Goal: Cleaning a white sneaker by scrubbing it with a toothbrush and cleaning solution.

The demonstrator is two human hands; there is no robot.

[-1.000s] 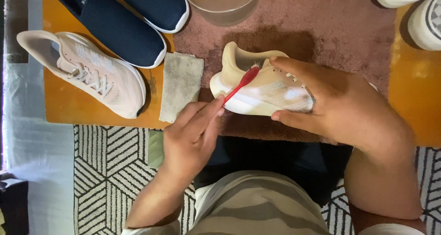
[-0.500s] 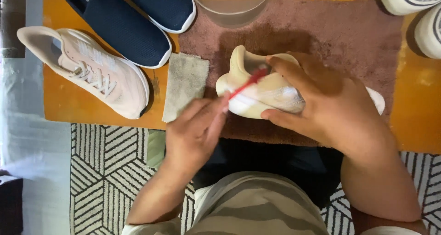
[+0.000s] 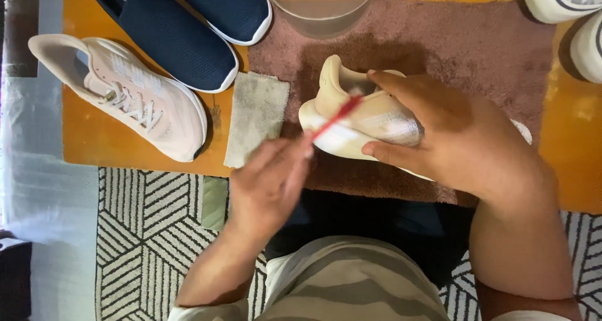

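L hand (image 3: 269,186): fingers pinched shut on red toothbrush (image 3: 335,118), grip blurred w/ motion; handle angled up-right to shoe's heel side.
R hand (image 3: 467,139): wrapped over cream sneaker (image 3: 357,117), thumb under the sole edge, fingers across the top; clamped firm.
Sneaker pos: on its side, on mauve towel (image 3: 439,45), heel toward clear water bowl (image 3: 320,10).
Change vs 1 s ago: brush head moved a bit up the heel/midsole; L hand went from sharp to blurred, so strokes were quick, short. Shoe barely shifted under R hand.
Meaning: scrubbing was mid-go on heel area, not finished, as I judged it.
Nearby: grey cloth (image 3: 257,114) just left of sneaker; pale pink sneaker (image 3: 125,95) & navy slip-ons (image 3: 182,32) further left on orange board (image 3: 113,145), untouched.
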